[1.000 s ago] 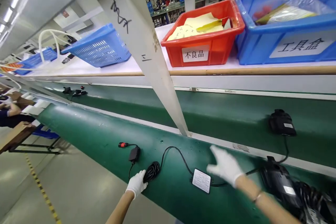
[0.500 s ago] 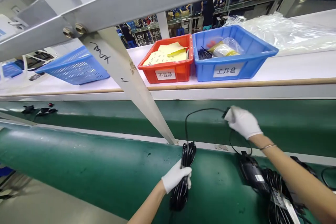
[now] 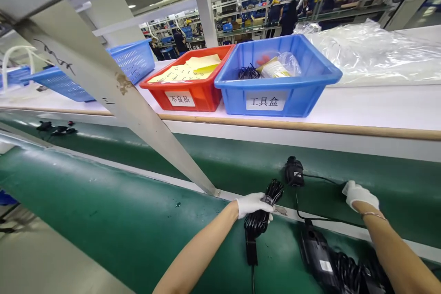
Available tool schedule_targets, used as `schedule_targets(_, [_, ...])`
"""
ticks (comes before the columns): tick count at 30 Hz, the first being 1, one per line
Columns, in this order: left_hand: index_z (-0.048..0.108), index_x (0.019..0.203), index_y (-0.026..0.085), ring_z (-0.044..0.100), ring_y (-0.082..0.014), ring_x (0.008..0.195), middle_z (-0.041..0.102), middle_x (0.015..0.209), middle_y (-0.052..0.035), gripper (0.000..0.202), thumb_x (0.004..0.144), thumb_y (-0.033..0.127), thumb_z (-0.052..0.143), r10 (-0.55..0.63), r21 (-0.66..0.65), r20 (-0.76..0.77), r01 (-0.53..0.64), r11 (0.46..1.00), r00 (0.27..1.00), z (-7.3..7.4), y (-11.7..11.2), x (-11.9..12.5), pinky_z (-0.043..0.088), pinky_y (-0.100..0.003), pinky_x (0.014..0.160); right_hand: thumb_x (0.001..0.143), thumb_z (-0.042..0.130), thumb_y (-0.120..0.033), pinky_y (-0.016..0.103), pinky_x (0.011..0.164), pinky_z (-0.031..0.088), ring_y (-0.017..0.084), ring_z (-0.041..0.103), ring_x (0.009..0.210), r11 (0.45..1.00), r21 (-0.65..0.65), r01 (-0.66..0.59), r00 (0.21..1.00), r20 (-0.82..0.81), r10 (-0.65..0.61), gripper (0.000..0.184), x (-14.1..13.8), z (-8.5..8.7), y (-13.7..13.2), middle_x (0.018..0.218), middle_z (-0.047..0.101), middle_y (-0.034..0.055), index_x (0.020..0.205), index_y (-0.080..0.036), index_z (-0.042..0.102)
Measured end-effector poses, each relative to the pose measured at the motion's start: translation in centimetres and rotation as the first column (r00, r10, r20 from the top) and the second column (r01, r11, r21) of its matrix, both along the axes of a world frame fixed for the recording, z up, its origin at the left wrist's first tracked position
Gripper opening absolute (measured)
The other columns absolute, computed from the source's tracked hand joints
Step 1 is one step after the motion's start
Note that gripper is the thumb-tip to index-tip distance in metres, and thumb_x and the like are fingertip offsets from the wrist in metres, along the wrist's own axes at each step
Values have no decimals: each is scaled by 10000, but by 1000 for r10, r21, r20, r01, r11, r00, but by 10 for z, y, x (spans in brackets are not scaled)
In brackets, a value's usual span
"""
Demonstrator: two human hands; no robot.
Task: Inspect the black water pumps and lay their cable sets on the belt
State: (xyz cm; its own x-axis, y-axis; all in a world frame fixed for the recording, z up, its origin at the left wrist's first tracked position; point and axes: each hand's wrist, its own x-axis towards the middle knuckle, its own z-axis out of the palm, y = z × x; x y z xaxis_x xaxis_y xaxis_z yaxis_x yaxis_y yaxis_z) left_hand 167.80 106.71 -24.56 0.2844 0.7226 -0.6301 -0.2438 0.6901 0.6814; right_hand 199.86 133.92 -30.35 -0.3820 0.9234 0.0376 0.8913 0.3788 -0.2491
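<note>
My left hand [image 3: 253, 204], in a white glove, is closed around a coiled bundle of black cable [image 3: 262, 213] above the near green belt [image 3: 103, 211]. A black adapter block [image 3: 294, 172] hangs at the end of that cable over the far belt [image 3: 241, 165]. My right hand [image 3: 359, 194], also gloved, is closed on the thin black cable [image 3: 324, 179] that runs from the block to the right. Below my right forearm lies a pile of black adapters and cables [image 3: 330, 264].
A shelf behind the belts carries a blue bin [image 3: 275, 96], a red bin [image 3: 193, 94] with yellow papers, a blue basket [image 3: 134, 59] and clear plastic bags [image 3: 375, 50]. A slanted metal strut [image 3: 138, 119] crosses the left. Small black parts [image 3: 55, 127] lie far left.
My left hand has carried the cable bundle up and right to the rail between the belts. My right hand has drawn the cable out to the right and lower. The view has shifted.
</note>
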Motion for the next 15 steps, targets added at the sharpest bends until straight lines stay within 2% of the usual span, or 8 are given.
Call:
schedule_targets(3, [549,858,187,662,-173,633,697,722,-45,427,637,340,880,-49,-16,6,49,999,999,12,9,4,552,-308,593,802,756,-427,541,899,562,374,702,1080,962,47,-268,956,-111,271,409,-48,26,-28,1175,717,205,1108,-163,690])
schedule_targets(4, [569,848,178,666,-178,640,694,721,-45,394,652,330,874,-70,-17,11,71,997,997,16,12,6,563,-324,609,724,796,-442,560,995,524,411,646,1214,921,60,-386,909,-144,390,570,-66,39,-47,1299,681,228,1203,-159,673])
schedule_targets(6, [622,850,162,688,-192,707,704,754,-47,335,676,304,871,-105,1,18,105,994,994,26,17,8,588,-359,697,605,872,-457,488,1137,444,361,574,1341,759,54,-649,740,-188,646,837,-102,67,-95,1465,619,126,1373,-249,613])
schedule_targets(7, [652,864,157,701,-198,772,718,793,-47,312,689,292,872,-116,18,20,116,993,993,31,19,6,592,-371,771,626,866,-405,512,1108,457,374,617,1272,600,28,-800,586,-182,790,836,-117,82,-118,1415,652,152,1399,-223,603])
schedule_targets(8, [680,883,154,708,-200,847,733,841,-46,291,711,295,867,-121,39,21,120,992,992,35,21,1,583,-374,853,658,836,-319,501,1005,512,358,694,1096,509,11,-861,499,-176,848,728,-128,97,-139,1242,734,155,1349,-201,637])
schedule_targets(10, [722,921,141,701,-208,976,754,927,-55,271,798,366,812,-113,73,16,111,991,993,39,24,-14,534,-368,986,775,727,-250,410,767,538,280,697,770,456,2,-890,449,-167,878,407,-142,125,-164,882,764,84,1181,-219,712])
schedule_targets(13, [736,918,109,687,-224,1047,755,939,-92,477,977,542,544,-50,90,-8,50,995,999,32,26,-33,486,-374,1045,875,637,-297,376,702,491,241,629,642,533,22,-846,515,-221,828,194,-139,162,-165,687,697,30,1038,-264,736])
schedule_targets(15, [728,890,100,690,-226,1012,739,894,-100,644,1040,582,327,-20,78,-21,21,997,1000,21,24,-28,498,-392,994,838,688,-409,409,805,517,267,671,744,646,7,-763,599,-367,711,190,-127,182,-152,745,735,40,978,-296,748])
